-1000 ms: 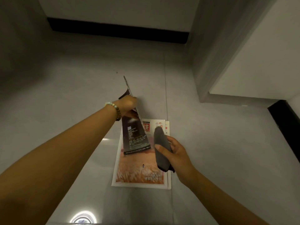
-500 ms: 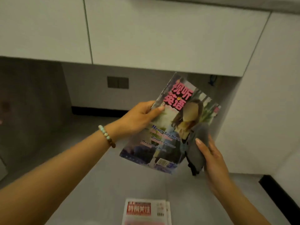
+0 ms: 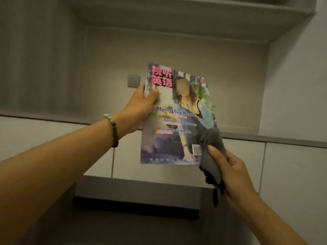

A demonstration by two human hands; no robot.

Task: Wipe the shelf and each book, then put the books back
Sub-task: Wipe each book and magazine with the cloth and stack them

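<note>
I hold a magazine (image 3: 177, 121) upright in front of the open grey shelf niche (image 3: 177, 50); its colourful cover with pink characters and "Never Say Never" faces me. My left hand (image 3: 141, 105) grips its upper left edge, thumb on the cover. My right hand (image 3: 231, 167) holds a folded grey cloth (image 3: 211, 156) pressed against the cover's lower right corner. The shelf ledge (image 3: 265, 138) runs behind the magazine at about its lower third.
A wall socket (image 3: 134, 81) sits on the niche's back wall, left of the magazine. White cabinet fronts (image 3: 292, 165) lie below the ledge. A dark plinth (image 3: 136, 207) runs along the floor under them. Grey side walls close the niche left and right.
My view has swung up from the floor to the shelf niche. The magazine has been lifted higher and turned upright. The other book on the floor has left the view.
</note>
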